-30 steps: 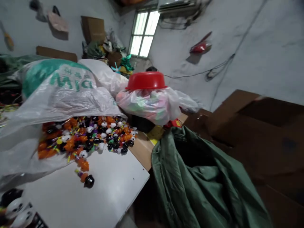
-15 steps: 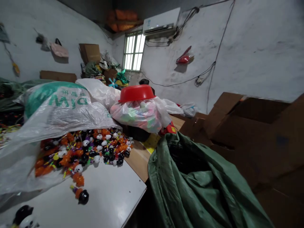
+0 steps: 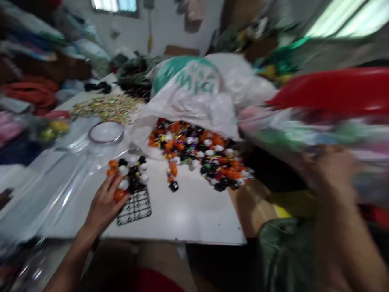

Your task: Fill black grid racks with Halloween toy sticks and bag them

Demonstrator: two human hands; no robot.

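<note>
My left hand [image 3: 105, 202] lies on the white table [image 3: 188, 215], fingers stretched out beside a black grid rack [image 3: 135, 209]. Its fingertips touch a small cluster of orange, white and black toy figures [image 3: 129, 174] on the rack. A larger pile of the same toys [image 3: 197, 150] spills from a big white bag with green print [image 3: 194, 97]. My right hand [image 3: 328, 172] is raised at the right, smeared by motion, close to a clear bag of coloured pieces [image 3: 304, 134] under a red basin [image 3: 334, 89]. Its fingers cannot be made out.
A round clear lid [image 3: 106, 132] and a heap of small yellowish pieces [image 3: 106, 107] lie at the table's back left. Clear plastic sheeting [image 3: 60, 174] covers the left side. A green sack [image 3: 282, 251] hangs past the table's right edge. Bags and cloth are stacked behind.
The view has swung left and down onto the table. Both hands have come into view, the left at the rack, the right blurred near the bag under the red basin.
</note>
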